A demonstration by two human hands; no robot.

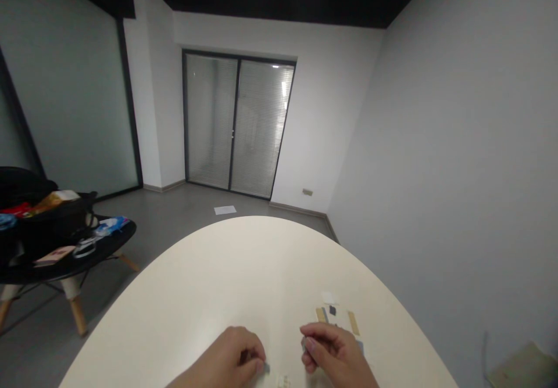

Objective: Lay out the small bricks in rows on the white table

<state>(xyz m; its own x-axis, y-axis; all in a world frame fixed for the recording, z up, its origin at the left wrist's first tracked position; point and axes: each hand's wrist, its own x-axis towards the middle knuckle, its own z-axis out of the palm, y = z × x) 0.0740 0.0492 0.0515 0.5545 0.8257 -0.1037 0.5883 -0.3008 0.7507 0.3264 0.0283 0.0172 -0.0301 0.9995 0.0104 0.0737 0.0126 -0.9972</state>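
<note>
Near the front of a round cream table (244, 260), my left hand (233, 356) is closed, thumb and forefinger pinching a small grey piece (266, 368) low over the tabletop. To its right my right hand (333, 350) is pinched too, with a bit of something small and greyish at the fingertips, mostly hidden. Beyond the right hand lie flat tan strips (353, 322), a small dark piece (332, 310) and a white scrap (329, 298). A small pale beige piece with a gridded look (283, 381) sits between the hands at the bottom edge.
On the left stands a black chair (56, 269) loaded with a dark bag (56, 219) and assorted items. A white sheet (225, 209) lies on the grey floor past the table. The right wall runs close beside the table, and a glazed double door (235, 126) is at the back.
</note>
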